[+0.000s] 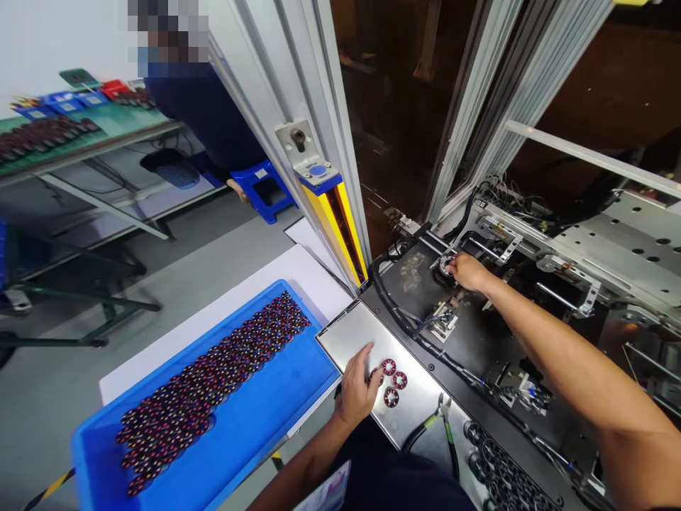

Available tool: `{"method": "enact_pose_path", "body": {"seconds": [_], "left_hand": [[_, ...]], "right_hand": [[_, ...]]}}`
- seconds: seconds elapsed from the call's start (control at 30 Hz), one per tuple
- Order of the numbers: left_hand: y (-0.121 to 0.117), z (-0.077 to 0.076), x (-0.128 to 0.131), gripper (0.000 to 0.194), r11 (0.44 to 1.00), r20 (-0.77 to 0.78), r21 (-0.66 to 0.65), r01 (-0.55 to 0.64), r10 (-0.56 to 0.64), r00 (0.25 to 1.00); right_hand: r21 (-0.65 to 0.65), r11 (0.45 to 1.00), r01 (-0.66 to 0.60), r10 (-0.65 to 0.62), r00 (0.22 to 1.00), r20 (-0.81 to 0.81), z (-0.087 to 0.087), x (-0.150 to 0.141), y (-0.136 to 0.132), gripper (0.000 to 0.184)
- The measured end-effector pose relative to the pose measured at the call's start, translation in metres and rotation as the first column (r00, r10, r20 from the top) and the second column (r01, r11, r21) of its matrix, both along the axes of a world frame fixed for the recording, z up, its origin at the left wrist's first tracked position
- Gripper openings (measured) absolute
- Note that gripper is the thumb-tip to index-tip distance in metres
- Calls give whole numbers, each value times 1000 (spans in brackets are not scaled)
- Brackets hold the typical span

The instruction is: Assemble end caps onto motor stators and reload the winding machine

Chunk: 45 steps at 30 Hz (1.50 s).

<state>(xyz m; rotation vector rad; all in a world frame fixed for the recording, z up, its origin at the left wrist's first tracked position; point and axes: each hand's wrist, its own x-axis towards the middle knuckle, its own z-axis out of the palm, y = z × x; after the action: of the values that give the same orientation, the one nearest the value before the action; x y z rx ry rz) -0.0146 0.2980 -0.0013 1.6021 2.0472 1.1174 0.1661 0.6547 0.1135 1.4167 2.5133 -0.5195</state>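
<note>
My left hand [357, 389] rests over the bare metal ledge [345, 333], thumb and index finger spread apart. Beside its fingertips lie several small ring-shaped motor stators [391, 397] with red and dark windings; one is partly covered by the thumb, which seems to touch it. My right hand [469, 272] reaches into the machine, fingers pinched at the edge of a ring-shaped part [445, 266] at a station on the black plate. The fingers hide part of that ring. Green-handled cutting pliers [445, 411] lie on the ledge, jaws pointing away from me.
A blue tray [255, 433] holds rows of stators at left. Dark ring parts [500, 468] are massed at lower right. A yellow light-curtain post [340, 234] and cables [394, 305] border the machine bed. Another person [207, 113] sits at a green bench [122, 131].
</note>
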Motion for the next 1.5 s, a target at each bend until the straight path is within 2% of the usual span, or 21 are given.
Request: {"method": "enact_pose_path", "body": {"seconds": [0.17, 0.3, 0.4, 0.5, 0.63, 0.7, 0.83, 0.93, 1.03, 1.1, 1.13, 1.2, 1.23, 1.3, 1.37, 1.43, 1.5], "left_hand": [[0, -1, 1, 51, 1000, 1, 0, 0, 0, 1000], [1, -1, 2, 51, 1000, 8, 0, -10, 10, 1000], [0, 0, 1, 50, 1000, 22, -2, -8, 8, 1000], [-1, 0, 1, 50, 1000, 45, 0, -6, 6, 999], [0, 2, 3, 50, 1000, 82, 14, -25, 24, 996], [2, 4, 4, 47, 999, 97, 18, -46, 44, 994], [3, 9, 0, 43, 998, 136, 7, -55, 54, 989], [-7, 12, -3, 45, 999, 171, -4, -52, 52, 984], [-24, 20, -2, 49, 998, 200, -1, -61, 60, 978], [-38, 28, 1, 50, 998, 220, 9, -65, 62, 974], [-44, 33, 3, 50, 998, 231, 15, -64, 59, 971], [-56, 43, 8, 50, 998, 255, 30, -51, 42, 966], [-60, 48, 11, 49, 999, 268, 37, -38, 27, 963], [-64, 59, 18, 48, 999, 294, 43, 3, -16, 956], [-63, 70, 27, 46, 998, 325, 36, 57, -65, 943], [-59, 80, 39, 44, 992, 365, 12, 126, -122, 923], [-53, 86, 55, 41, 975, 422, -29, 221, -188, 887]], "right_hand": [[84, 996, -12, 17, 998, -56, -10, 3, -2, 24], [229, 972, -46, 76, 990, -123, -7, 12, -15, 25], [302, 943, -142, 191, 972, -139, -1, 27, -31, 34], [298, 910, -288, 331, 938, -104, 4, 43, -43, 48], [292, 882, -370, 395, 918, -31, 6, 51, -47, 56], [301, 877, -374, 394, 919, -7, 8, 49, -47, 56], [310, 877, -366, 389, 921, -13, 19, 35, -53, 44], [321, 889, -327, 365, 929, -65, 30, 20, -60, 36], [379, 897, -229, 297, 946, -132, 49, 12, -72, 36], [443, 884, -151, 255, 949, -186, 66, 17, -98, 42], [473, 873, -119, 245, 946, -213, 73, 24, -120, 45], [514, 854, -82, 246, 934, -260, 77, 48, -179, 46], [523, 850, -69, 247, 928, -278, 72, 64, -215, 44], [504, 861, -60, 235, 928, -290, 51, 101, -287, 29], [482, 875, -48, 213, 931, -295, 20, 135, -350, 23], [469, 883, -1, 153, 946, -286, -13, 158, -392, 24], [458, 888, 38, 103, 955, -279, -38, 167, -415, 24]]}}
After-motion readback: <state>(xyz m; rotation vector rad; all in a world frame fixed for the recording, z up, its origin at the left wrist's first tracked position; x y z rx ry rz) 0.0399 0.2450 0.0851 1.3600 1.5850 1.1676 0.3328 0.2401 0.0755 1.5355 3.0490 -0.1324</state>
